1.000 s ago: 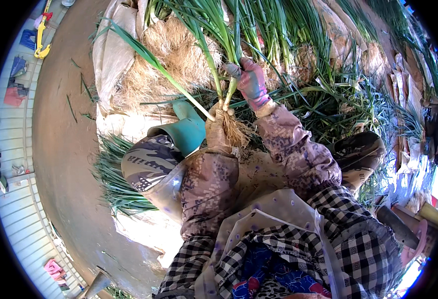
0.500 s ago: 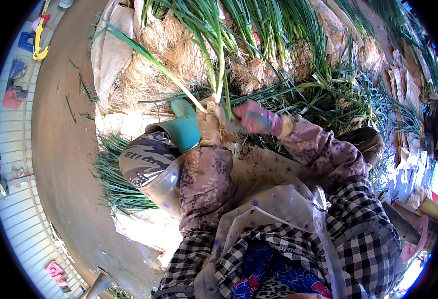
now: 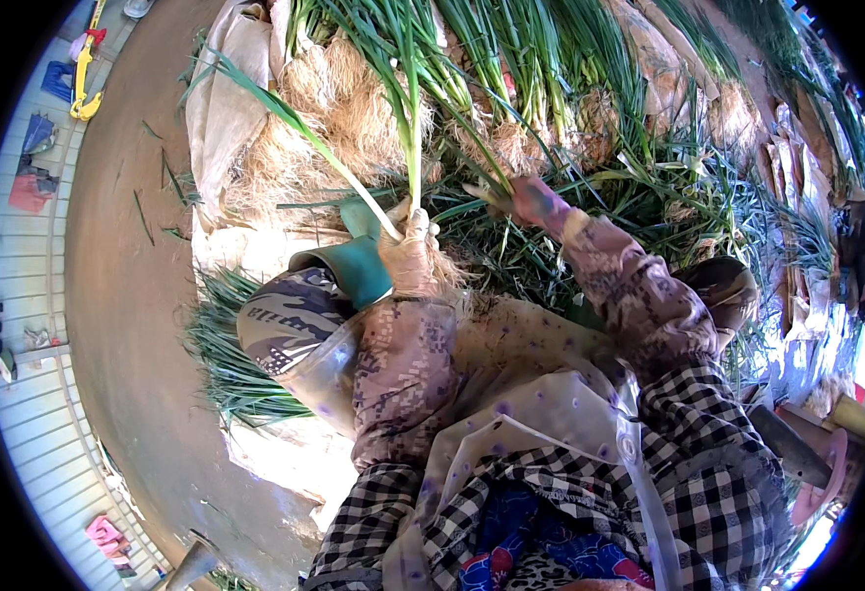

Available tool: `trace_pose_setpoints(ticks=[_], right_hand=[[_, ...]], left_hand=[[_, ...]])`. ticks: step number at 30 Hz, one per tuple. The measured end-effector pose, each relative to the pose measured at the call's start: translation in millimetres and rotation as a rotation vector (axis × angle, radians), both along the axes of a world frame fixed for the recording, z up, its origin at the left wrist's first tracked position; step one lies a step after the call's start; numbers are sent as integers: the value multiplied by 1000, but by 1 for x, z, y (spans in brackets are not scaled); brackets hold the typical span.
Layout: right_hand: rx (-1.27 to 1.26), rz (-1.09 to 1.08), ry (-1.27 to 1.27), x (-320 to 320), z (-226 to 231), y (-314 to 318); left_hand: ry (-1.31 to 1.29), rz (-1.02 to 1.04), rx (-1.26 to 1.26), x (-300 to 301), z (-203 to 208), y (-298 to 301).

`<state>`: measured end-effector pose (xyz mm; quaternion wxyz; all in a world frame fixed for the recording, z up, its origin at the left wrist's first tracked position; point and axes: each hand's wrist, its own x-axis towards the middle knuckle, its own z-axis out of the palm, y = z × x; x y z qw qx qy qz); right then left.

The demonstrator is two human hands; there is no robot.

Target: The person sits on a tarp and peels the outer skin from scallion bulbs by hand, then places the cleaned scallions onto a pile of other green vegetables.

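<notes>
My left hand (image 3: 409, 258), in a pale glove, is closed around the white root end of a green onion (image 3: 414, 177). One stalk stands up from the grip, and another leans off to the upper left; fine roots hang beside the fingers. Off to the right, my right hand (image 3: 541, 205), in a pink and teal glove, is closed on a stripped green onion leaf (image 3: 495, 195) with a pale end. Below that hand lies a tangled heap of loose green leaves (image 3: 511, 246).
Bundles of rooted green onions (image 3: 344, 98) line the far side on pale sacking (image 3: 224, 108). More green tops (image 3: 231, 345) lie left of my knee. A teal boot (image 3: 359, 266) is beside my left hand. A yellow tool (image 3: 84, 79) is at the far left.
My right hand has pulled away to the right from the stalk at my left hand, carrying a leaf. My left hand has dropped slightly and still grips the onion.
</notes>
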<state>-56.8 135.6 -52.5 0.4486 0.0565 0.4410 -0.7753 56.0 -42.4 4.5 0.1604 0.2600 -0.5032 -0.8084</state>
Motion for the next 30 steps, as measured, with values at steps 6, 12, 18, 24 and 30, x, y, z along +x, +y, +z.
trace_pose_setpoints(ticks=[6, 12, 18, 24, 30], right_hand=[[96, -43, 253, -43, 66, -80], [32, 123, 390, -85, 93, -132], [-128, -107, 487, -74, 68, -130], [-45, 61, 475, -6, 81, -85], [-5, 118, 491, 44, 98, -13]], left_hand=[[-39, -51, 233, 8, 13, 15], [59, -145, 363, 23, 12, 29], [100, 108, 383, 15, -7, 28], [-14, -94, 166, 32, -9, -5], [-231, -280, -637, 11, 9, 13]])
